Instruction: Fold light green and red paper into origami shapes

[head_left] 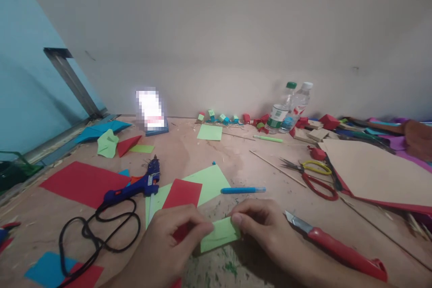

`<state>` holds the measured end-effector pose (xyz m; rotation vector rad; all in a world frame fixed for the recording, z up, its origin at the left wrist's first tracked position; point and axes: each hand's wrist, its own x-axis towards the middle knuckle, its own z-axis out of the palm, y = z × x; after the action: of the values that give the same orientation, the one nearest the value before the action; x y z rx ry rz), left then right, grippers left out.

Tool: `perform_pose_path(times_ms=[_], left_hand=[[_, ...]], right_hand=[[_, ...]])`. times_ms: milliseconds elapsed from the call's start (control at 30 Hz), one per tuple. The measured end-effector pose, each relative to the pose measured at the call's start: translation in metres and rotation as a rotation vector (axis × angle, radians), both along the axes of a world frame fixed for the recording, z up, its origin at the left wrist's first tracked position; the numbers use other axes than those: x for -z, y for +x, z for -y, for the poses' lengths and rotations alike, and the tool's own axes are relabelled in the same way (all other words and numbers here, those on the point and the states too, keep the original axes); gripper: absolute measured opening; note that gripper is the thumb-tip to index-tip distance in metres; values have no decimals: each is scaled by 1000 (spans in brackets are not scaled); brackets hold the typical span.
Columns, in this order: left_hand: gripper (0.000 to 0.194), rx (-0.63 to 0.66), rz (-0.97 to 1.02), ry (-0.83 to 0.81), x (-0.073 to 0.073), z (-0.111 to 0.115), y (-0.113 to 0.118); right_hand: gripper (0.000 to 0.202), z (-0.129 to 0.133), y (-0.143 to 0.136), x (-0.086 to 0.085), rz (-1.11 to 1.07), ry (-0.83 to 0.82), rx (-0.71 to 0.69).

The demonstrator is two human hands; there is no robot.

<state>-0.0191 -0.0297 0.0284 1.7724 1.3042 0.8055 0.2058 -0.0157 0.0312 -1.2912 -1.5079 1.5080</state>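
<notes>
A small folded piece of light green paper point(221, 235) is held between my two hands, low in the middle of the view. My left hand point(178, 238) pinches its left end between thumb and fingers. At the right end, my right hand point(259, 225) grips it the same way. Creases run along the paper. Just beyond my hands lie a red paper piece point(184, 192) and a larger green sheet point(212, 180), partly overlapping. A blue pen point(243, 190) rests behind my right hand. Beside that hand is a red-handled knife point(344, 249) with its blade out.
On the left are a blue glue gun point(135, 189), its black cord point(97, 243) and a red sheet point(76, 182). Scissors point(313, 177) and brown sheets point(378, 171) lie right. Two bottles point(278, 114), small paper cubes point(222, 118) and a bright phone point(151, 108) stand along the wall.
</notes>
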Motion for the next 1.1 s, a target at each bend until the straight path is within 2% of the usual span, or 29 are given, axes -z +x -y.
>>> perform_pose_path(times_ms=[100, 267, 500, 800, 967, 1100], left_hand=[[30, 44, 25, 16, 1, 1, 1], [24, 119, 46, 8, 2, -2, 3], [20, 103, 31, 107, 11, -2, 5], [13, 251, -15, 368, 25, 4, 0], [15, 222, -79, 414, 22, 2, 1], [15, 181, -59, 438, 20, 1, 1]], right_hand=[[29, 1, -2, 0, 20, -25, -41], [27, 5, -4, 5, 14, -23, -32], [23, 2, -3, 5, -15, 0, -101], [22, 6, -3, 9, 91, 161, -188], [20, 8, -5, 7, 105, 155, -138], [21, 6, -5, 4, 75, 45, -140]])
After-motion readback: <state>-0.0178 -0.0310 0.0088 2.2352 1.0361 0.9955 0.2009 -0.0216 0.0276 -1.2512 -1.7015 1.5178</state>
